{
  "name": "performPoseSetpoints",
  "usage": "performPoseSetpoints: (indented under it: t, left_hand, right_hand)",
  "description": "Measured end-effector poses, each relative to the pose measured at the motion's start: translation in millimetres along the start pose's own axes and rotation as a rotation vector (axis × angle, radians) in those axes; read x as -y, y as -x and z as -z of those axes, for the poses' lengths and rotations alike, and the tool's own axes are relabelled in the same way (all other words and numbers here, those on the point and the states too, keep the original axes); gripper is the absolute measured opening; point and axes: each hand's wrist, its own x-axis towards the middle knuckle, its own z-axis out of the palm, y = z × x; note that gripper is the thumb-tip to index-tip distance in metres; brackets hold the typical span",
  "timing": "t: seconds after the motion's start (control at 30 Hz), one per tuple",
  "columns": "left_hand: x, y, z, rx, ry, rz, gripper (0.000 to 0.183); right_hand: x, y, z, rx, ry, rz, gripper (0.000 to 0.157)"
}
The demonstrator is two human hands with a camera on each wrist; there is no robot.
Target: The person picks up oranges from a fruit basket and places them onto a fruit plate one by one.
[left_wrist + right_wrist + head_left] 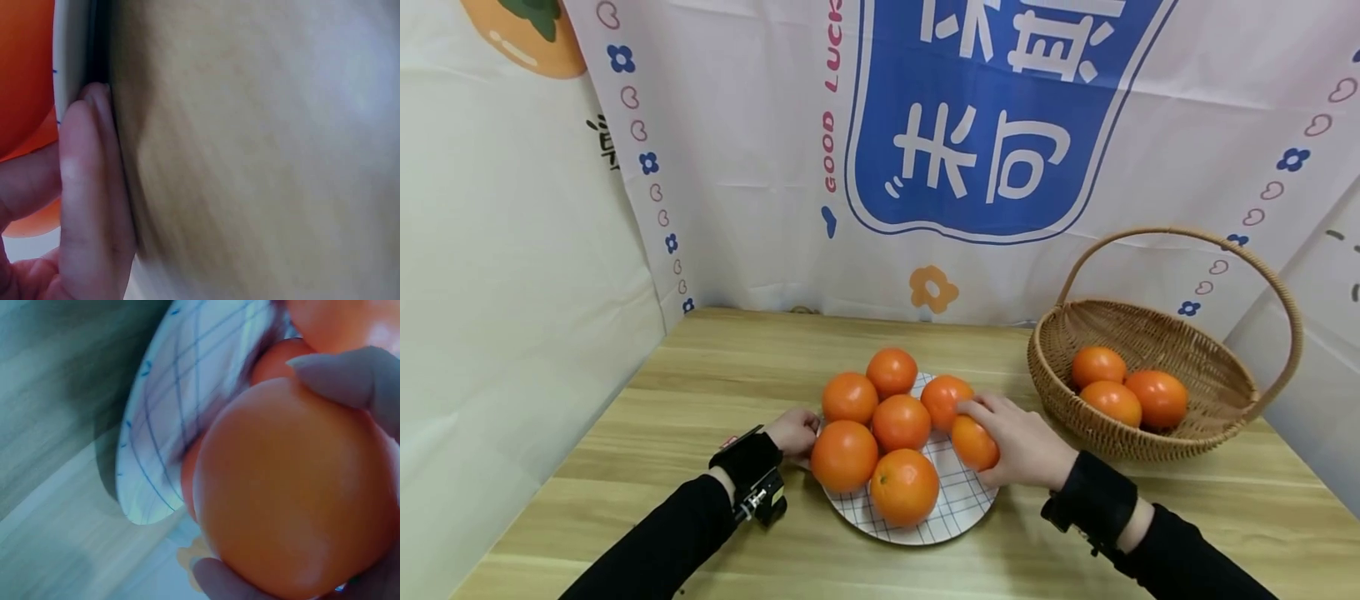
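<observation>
A round white plate (966, 504) with a blue grid pattern bears several oranges (904, 487) clustered toward its left and back. My left hand (793, 433) grips the plate's left edge; in the left wrist view its fingers (90, 187) lie along the outside of the rim (70, 56). Over the right part of the plate, my right hand (1022, 442) holds an orange (974, 443), thumb and fingers spread around it. The right wrist view shows this held orange (294, 487) up close, covering part of the plate behind it.
To the right stands a wicker basket (1213, 350) with a tall arched handle and three oranges (1157, 398) inside. The wooden table (715, 367) ends at a printed cloth (760, 250) hanging behind, with white cloth at both sides.
</observation>
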Motion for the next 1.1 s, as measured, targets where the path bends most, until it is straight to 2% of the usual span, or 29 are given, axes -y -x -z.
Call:
performPoseSetpoints:
  t: [0.07,0.1,0.13,0.2,0.33,0.37,0.43,0.5,0.57,0.73,0.87,1.1]
  left_hand:
    - [36.7,-28.9,1.5,0.037,0.034,-0.012,0.011]
    - [47.1,-37.3,2.0,0.051,0.040,-0.023,0.011]
    - [51.8,-42.3,1.5,0.047,0.044,0.006,0.011]
    - [28.5,-23.9,-0.1,0.022,0.031,0.033,0.011]
    - [-53.1,40.0,-4.3,-0.045,-0.043,0.084,0.012]
    - [-67.9,51.9,-4.7,-0.052,-0.056,0.081,0.013]
    - [-90.2,69.8,-4.7,-0.058,-0.071,0.084,0.016]
    - [-100.5,79.5,-3.8,-0.054,-0.081,0.066,0.018]
    - [-100.5,79.5,-3.3,-0.051,-0.074,0.066,0.019]
    - [-82.8,65.6,-3.9,-0.057,-0.062,0.069,0.018]
    - [-81.2,63.5,-4.1,-0.060,-0.049,0.077,0.013]
    - [-80.2,62.8,-2.8,-0.063,-0.082,0.056,0.010]
  right_hand:
    - [-1,-2,-2.6,0.008,-0.014,-0.023,0.077]
    - [-2,-4,-3.6,0.008,-0.013,-0.030,0.077]
    - [-3,-5,-4.7,0.006,-0.012,-0.035,0.077]
    - [-5,-8,-6.4,-0.003,-0.011,-0.035,0.076]
    - [-7,-13,-10.0,-0.026,-0.004,-0.011,0.072]
    - [-7,-14,-10.9,-0.028,-0.005,-0.005,0.071]
    - [-7,-18,-12.9,-0.028,-0.008,0.005,0.070]
    - [-7,-21,-15.1,-0.022,-0.011,0.010,0.069]
    - [-6,-25,-17.4,-0.017,-0.011,0.024,0.069]
    - [-3,-30,-22.4,-0.016,-0.005,0.076,0.065]
    - [0,-32,-22.7,-0.001,-0.017,0.079,0.062]
    - [2,-33,-23.4,0.011,-0.017,0.055,0.062]
